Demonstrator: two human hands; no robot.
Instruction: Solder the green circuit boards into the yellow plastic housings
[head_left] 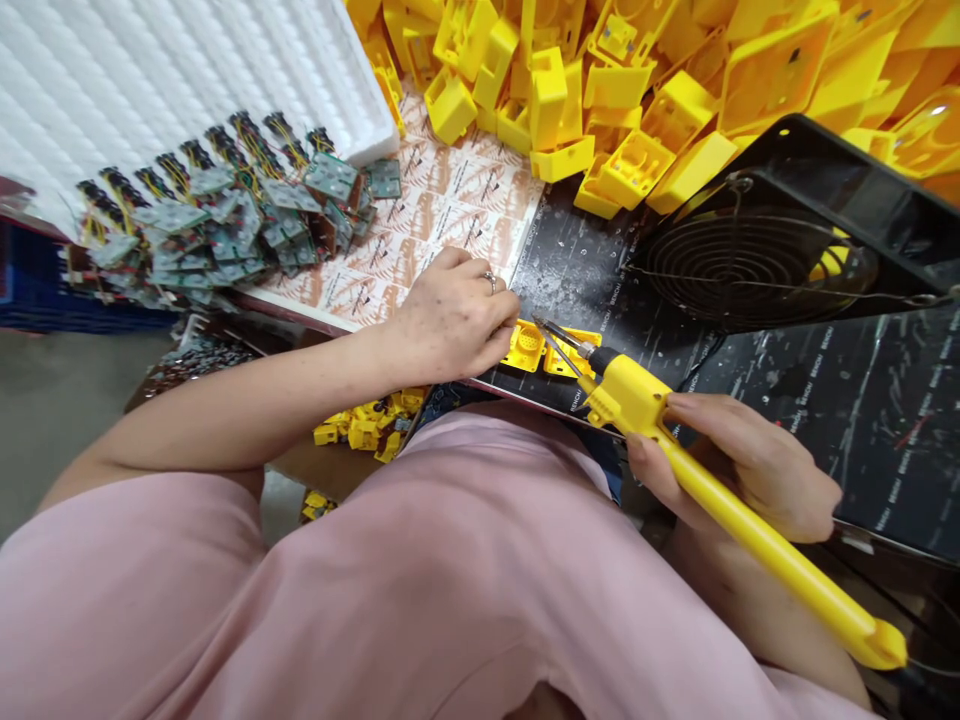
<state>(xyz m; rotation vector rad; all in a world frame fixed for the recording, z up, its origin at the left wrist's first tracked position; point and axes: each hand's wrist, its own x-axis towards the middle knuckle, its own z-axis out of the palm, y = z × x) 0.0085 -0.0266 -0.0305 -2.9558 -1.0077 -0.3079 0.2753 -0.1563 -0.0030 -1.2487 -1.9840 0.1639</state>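
My right hand point(739, 465) is wrapped round a yellow soldering tool point(757, 530), its metal tip pointing up and left. That tip is over a small open yellow housing point(525, 347) at the table's front edge. A second yellow part point(571, 352) lies just to the right of it, partly behind the tool. Fingers bent, my left hand point(459, 318) rests at the left side of the housing and touches it. A ring shows on one finger. Whatever the left fingertips pinch is hidden behind the hand.
Yellow housings point(555, 100) are heaped at the back. A black fan point(780, 240) stands at the right. Circuit boards with wires point(232, 220) lie by white foam point(187, 70) at the left. More yellow parts point(367, 428) are in a box below the table edge.
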